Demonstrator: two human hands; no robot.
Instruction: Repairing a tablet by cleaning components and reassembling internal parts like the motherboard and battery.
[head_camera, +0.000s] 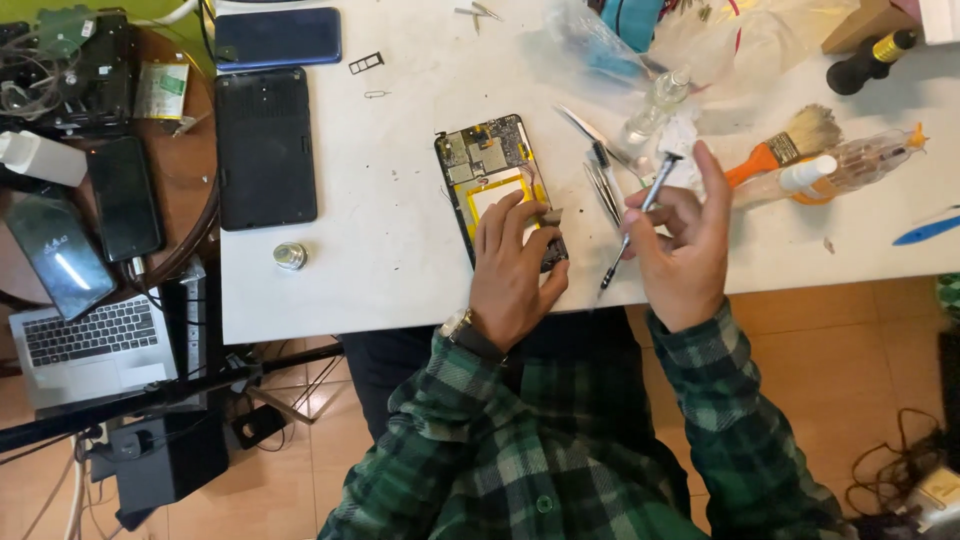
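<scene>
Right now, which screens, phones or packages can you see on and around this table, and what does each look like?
Opened phone: under the left hand, circuit board and yellow-edged battery showing.
Blue phone: table's top left, flat, dark rectangle.
Black back cover: below it, matte rectangle.
Dark phone: side table, glossy.
Laptop: lower left, grey, black keys.
Clear bags: table's top, crumpled.

white table (400, 250) | green-and-black plaid shirt sleeves (700, 370) | opened phone (500, 180), yellow-framed battery, green-gold boards | orange-handled brush (790, 148), tan bristles | black tablet back (265, 148) | dark blue phone (278, 37) | silver laptop (85, 345) | blue pry tool (925, 231)
</scene>
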